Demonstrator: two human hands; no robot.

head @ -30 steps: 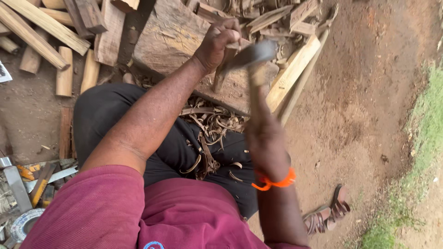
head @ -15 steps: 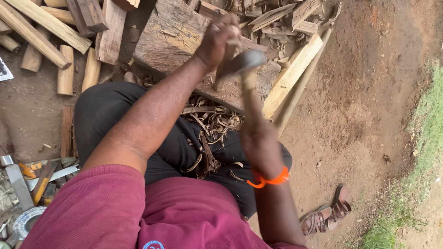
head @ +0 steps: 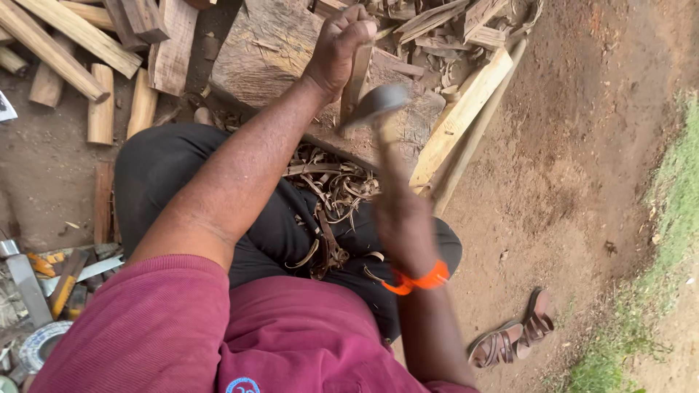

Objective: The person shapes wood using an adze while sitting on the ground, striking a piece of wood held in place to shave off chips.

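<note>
Head view, looking down: the left hand (head: pixel 338 47) is closed around a thin wood piece (head: pixel 355 84), which is held upright on a large block (head: pixel 269 65). The right hand (head: pixel 400 218) is blurred by motion; its grip is wrapped around the handle of a tool (head: pixel 375 105) whose dull grey head is seen just beside the wood piece, below the left hand. Whether the head touches the wood cannot be told through the blur. An orange band (head: pixel 419 280) is worn on the right wrist. A heap of curled shavings (head: pixel 331 211) lies on the lap, on black trousers (head: pixel 167 175), below the block's near edge. A maroon shirt (head: pixel 189 335) fills the bottom of the frame. A pale plank (head: pixel 462 120) leans against the block's right side, with more split sticks (head: pixel 444 25) piled behind it. Further cut lengths of wood (head: pixel 80 51) are scattered on the bare earth to the left. At the lower left, some hand tools (head: pixel 51 276) with metal blades and yellow handles lie on the ground. A pair of brown sandals (head: pixel 513 338) rests on the dirt (head: pixel 582 167) to the right, well apart from the block, and a strip of grass (head: pixel 670 218) runs along the right edge.
</note>
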